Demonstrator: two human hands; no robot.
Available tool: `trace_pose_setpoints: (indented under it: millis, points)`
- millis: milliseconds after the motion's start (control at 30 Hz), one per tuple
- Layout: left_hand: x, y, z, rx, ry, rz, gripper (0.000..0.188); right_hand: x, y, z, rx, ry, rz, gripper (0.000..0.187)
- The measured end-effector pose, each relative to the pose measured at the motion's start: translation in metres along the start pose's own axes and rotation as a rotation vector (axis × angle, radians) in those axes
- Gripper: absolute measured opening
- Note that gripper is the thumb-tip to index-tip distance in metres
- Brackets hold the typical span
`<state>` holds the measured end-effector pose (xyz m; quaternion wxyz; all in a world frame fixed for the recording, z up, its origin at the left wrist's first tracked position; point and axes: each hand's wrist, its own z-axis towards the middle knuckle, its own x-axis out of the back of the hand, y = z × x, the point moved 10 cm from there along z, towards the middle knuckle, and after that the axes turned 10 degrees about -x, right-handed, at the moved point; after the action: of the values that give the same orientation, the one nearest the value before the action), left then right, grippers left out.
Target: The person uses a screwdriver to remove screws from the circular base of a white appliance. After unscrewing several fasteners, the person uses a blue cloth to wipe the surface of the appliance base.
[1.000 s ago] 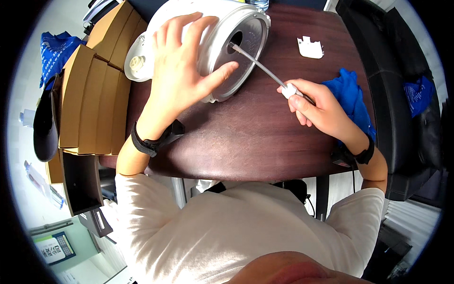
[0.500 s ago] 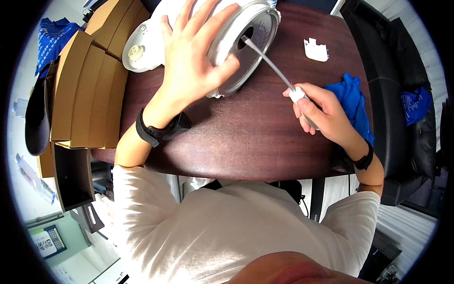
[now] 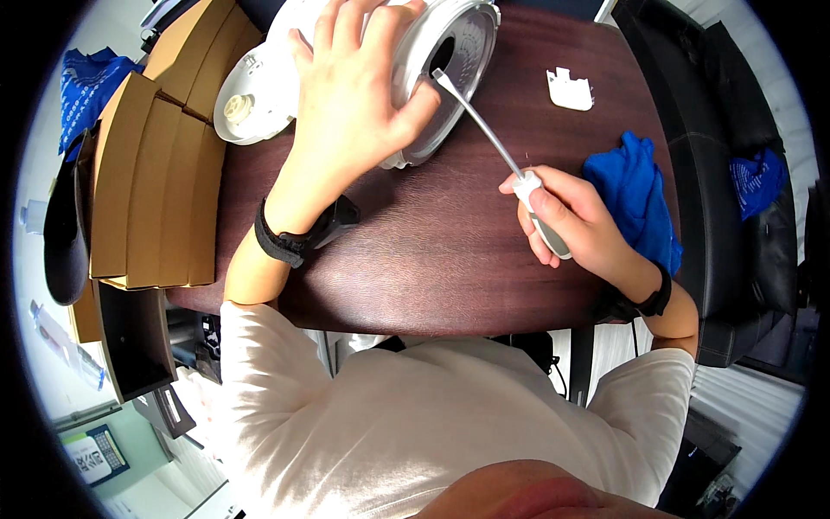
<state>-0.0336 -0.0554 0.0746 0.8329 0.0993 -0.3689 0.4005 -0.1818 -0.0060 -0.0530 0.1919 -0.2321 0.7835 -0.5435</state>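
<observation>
Hands: two, left hand (image 3: 350,95) and right hand (image 3: 575,221)
Screwdrivers: one (image 3: 497,147)
White round appliances: one (image 3: 432,60)
Blue cloths on table: one (image 3: 635,195)
Small white plastic parts: one (image 3: 570,89)
Cardboard boxes: a stack (image 3: 147,173), number not countable
Wrist bands: two (image 3: 281,245)

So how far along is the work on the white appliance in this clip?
A small white plastic cover already lies loose on the table. The left hand steadies the tipped white appliance, and the right hand drives a screwdriver into its underside. The base is still attached.
</observation>
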Motion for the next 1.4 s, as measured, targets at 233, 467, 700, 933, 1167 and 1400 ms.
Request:
trace_pose_setpoints:
  millis: [233,467,700,933,1167,1400]
  points:
    - [-0.001,0.000,-0.003,0.011,0.044,-0.008,0.059,-0.006,-0.004,0.001,0.020,0.000,-0.068,0.028]
    - [-0.008,-0.003,-0.005,0.010,-0.026,-0.002,0.060,-0.006,-0.007,0.003,0.019,0.025,-0.122,0.028]
    - [0.000,0.002,0.005,0.092,-0.119,-0.103,0.062,0.000,-0.016,-0.004,-0.025,0.060,-0.127,0.029]
    - [-0.002,0.000,0.001,0.092,-0.135,-0.087,0.061,0.014,-0.048,-0.014,0.061,0.269,-0.515,0.020]
    - [-0.003,-0.002,-0.001,0.062,-0.087,-0.106,0.060,0.008,-0.087,-0.038,0.559,0.683,-1.074,0.027]
    - [-0.008,-0.003,-0.006,0.025,-0.023,0.000,0.060,0.028,-0.074,-0.025,0.464,0.627,-0.890,0.026]
